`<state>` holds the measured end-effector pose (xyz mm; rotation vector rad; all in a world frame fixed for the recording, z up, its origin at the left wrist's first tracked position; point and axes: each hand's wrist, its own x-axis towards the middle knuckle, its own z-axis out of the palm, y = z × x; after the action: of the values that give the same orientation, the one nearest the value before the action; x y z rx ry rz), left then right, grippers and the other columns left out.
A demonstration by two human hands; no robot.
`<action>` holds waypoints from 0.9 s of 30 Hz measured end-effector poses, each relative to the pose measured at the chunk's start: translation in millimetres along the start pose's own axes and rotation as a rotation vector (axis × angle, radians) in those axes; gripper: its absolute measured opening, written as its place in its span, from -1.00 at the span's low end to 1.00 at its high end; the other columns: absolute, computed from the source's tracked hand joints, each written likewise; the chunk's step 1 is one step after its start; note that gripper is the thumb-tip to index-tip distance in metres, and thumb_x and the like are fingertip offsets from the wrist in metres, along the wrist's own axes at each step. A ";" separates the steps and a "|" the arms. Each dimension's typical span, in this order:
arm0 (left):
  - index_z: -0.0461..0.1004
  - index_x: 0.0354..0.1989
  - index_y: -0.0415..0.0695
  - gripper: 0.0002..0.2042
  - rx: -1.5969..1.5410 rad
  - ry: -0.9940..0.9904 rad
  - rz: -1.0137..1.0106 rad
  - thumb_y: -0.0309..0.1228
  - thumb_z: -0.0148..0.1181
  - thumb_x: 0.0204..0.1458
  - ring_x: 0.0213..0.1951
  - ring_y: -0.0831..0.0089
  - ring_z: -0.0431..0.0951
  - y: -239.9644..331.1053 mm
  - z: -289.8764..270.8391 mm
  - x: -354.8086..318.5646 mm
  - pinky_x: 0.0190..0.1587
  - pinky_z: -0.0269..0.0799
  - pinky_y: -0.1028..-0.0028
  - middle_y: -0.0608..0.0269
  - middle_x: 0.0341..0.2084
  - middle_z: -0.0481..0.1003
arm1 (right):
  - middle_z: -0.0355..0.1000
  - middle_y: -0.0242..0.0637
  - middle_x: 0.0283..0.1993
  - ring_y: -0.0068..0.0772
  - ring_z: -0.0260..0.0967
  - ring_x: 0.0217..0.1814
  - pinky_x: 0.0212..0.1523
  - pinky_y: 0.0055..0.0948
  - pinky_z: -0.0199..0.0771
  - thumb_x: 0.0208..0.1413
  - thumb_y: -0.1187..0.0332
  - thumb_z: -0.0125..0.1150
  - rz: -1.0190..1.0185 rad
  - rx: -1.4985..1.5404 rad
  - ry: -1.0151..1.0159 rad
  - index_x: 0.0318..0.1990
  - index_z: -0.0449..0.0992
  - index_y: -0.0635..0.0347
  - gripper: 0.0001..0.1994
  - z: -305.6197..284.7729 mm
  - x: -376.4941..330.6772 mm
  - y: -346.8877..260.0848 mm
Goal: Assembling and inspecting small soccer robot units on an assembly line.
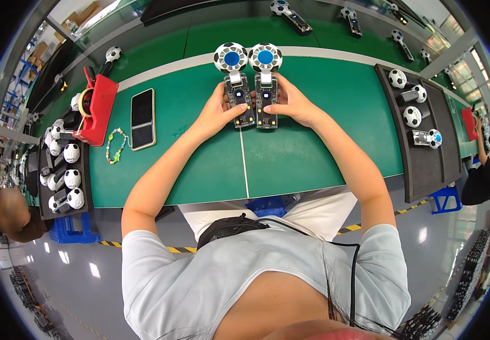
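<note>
Fingers of my left hand (217, 110) wrap the outer side of the left device (239, 96), thumb pressed on its dark face; I count this as a firm grasp. Fingers of my right hand (293, 105) grasp the right device (266, 97) in the same manner, thumb laid across its lower body. The fingertips behind both devices are hidden, so I cannot confirm how far they curl.

Both devices lie side by side, touching, on the green mat (324, 141), straddling its white centre seam. Each carries a ball-patterned head with a blue disc, pointing away from me. Small lit spots show on their faces; detail is too fine to read.

Left of the devices, on the same mat, lies a dark phone (143, 118), and just beyond it a bead bracelet (115, 145). Further left stands a red holder (98, 110) with tools I cannot make out clearly, then a dark tray (43, 192) of similar ball-headed units, partly jumbled. Right of the devices, well apart, a second dark tray (426, 170) holds several more units.

Other people appear at the left and right frame edges, cut off by the fisheye rim.
</note>
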<state>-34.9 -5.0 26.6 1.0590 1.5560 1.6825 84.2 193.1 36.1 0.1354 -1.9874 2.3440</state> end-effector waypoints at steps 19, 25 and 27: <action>-0.03 0.22 -0.30 -0.39 0.000 -0.037 -0.002 -0.58 0.14 0.01 -0.01 0.26 0.47 -1.2 -1.4 2.9 0.00 0.44 0.38 -0.11 -0.01 0.36 | 0.37 -0.06 0.07 -0.22 0.37 0.11 0.12 -0.31 0.39 -0.20 0.66 0.23 0.015 -0.014 -0.003 0.29 0.04 0.15 -0.20 -5.3 0.5 3.3; -0.02 0.20 -0.29 -0.38 -0.030 -0.060 0.002 -0.62 0.16 -0.02 -0.01 0.24 0.48 6.4 0.6 2.7 -0.01 0.45 0.36 -0.11 -0.01 0.37 | 0.38 -0.05 0.06 -0.22 0.38 0.10 0.10 -0.32 0.41 -0.21 0.68 0.23 0.000 -0.027 -0.011 0.28 0.04 0.15 -0.19 -7.1 0.4 2.8; -0.01 0.20 -0.29 -0.38 -0.036 -0.065 0.005 -0.63 0.17 -0.03 -0.01 0.23 0.48 8.2 1.1 2.7 -0.01 0.46 0.36 -0.10 -0.01 0.37 | 0.38 -0.05 0.06 -0.22 0.38 0.10 0.10 -0.33 0.41 -0.21 0.69 0.23 -0.008 -0.028 -0.014 0.28 0.04 0.16 -0.19 -6.5 0.3 2.1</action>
<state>-34.5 -3.1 35.1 1.0889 1.4780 1.6572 83.5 199.2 33.0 0.1576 -2.0210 2.3161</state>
